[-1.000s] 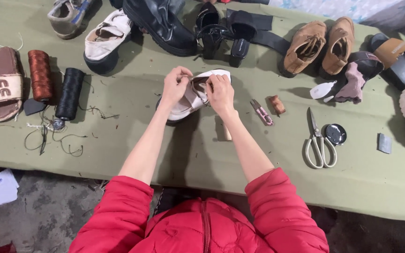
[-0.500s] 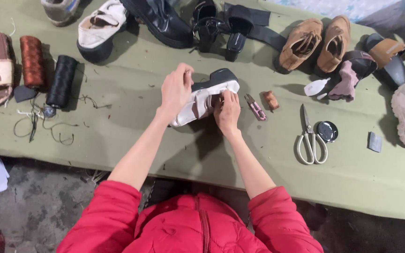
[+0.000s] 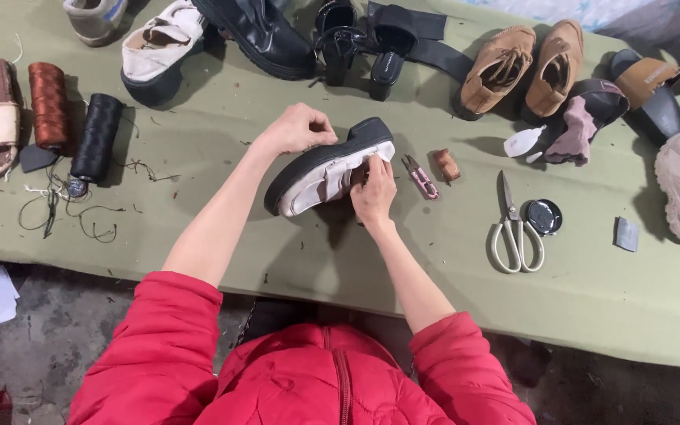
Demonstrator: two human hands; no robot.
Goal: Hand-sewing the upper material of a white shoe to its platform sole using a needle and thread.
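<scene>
A white shoe with a thick black sole (image 3: 326,171) lies on its side above the green table (image 3: 403,267), sole turned away from me. My left hand (image 3: 299,128) is closed over the sole's upper edge near the middle. My right hand (image 3: 374,191) grips the shoe's white upper near the heel end, fingers pinched on the material. Both sleeves are red and pushed up the forearms.
Right of the shoe lie a small pink thread clipper (image 3: 420,176), a brown stub (image 3: 446,164), white-handled scissors (image 3: 515,224) and a round black tin (image 3: 544,216). Brown and black thread spools (image 3: 96,137) lie at left. Several other shoes line the far edge.
The shoe has been turned from sole-down in both hands to lying on its side, sole facing away. My right hand slid to the heel end; my left now grips the sole.
</scene>
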